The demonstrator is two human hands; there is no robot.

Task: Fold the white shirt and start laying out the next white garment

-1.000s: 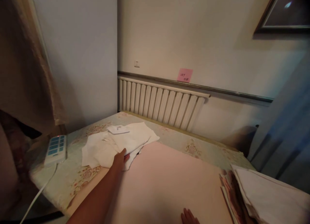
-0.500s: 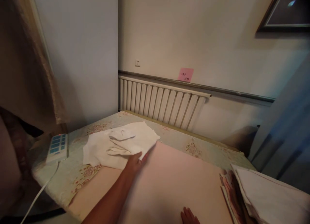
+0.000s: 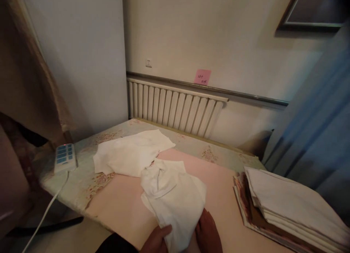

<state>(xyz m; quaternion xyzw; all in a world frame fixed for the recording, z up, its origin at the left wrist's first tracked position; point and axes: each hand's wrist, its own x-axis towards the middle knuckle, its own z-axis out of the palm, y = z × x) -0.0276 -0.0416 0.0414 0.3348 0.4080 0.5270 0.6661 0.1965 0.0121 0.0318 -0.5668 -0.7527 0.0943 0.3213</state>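
Near the front of the table, my left hand grips the lower left edge of a white cloth piece, its thumb on top. My right hand is closed along the lower right edge of the same piece, its fingertips partly tucked under the fabric. The held cloth has a folded, rumpled upper left part and leans over a pink sheet. Just behind and to the left lies another white cloth piece, spread flat across the pink sheet and the flowered tablecloth.
A stack of folded white cloths sits at the right on the table. At the left edge is a power strip with a white cord. Behind the flowered tablecloth stands a radiator; a blue curtain hangs at the right.
My left hand has lifted a white cloth piece off the other one and brought it toward me. My right hand has moved from the pink sheet to that piece. The view has shifted slightly.
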